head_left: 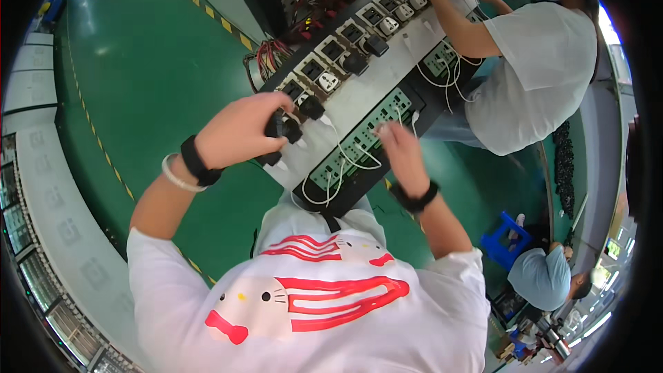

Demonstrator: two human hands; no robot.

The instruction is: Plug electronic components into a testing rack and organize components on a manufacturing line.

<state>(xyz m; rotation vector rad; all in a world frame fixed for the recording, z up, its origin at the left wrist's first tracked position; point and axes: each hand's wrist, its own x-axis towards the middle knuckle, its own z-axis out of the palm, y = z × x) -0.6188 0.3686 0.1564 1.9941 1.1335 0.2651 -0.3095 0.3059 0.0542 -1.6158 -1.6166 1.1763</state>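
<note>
My left hand [238,128] is closed round a black plug-in power adapter [284,126] at the near left end of a row of sockets. Beside it another black adapter [311,106] sits in the row. My right hand [404,155] is raised over a green panel of ports [359,144], thumb and fingers pinched. A small pale piece shows at its fingertips, too blurred to name; it may be a cable end. White cables [369,164] loop from the panel's ports.
The socket row holds more black adapters [355,63] and white plugs [388,25]. At the far right end a co-worker in a white shirt [545,76] handles a black adapter. Bundled wires [269,59] hang behind the bench. A person in blue [542,278] sits near a blue stool [506,240].
</note>
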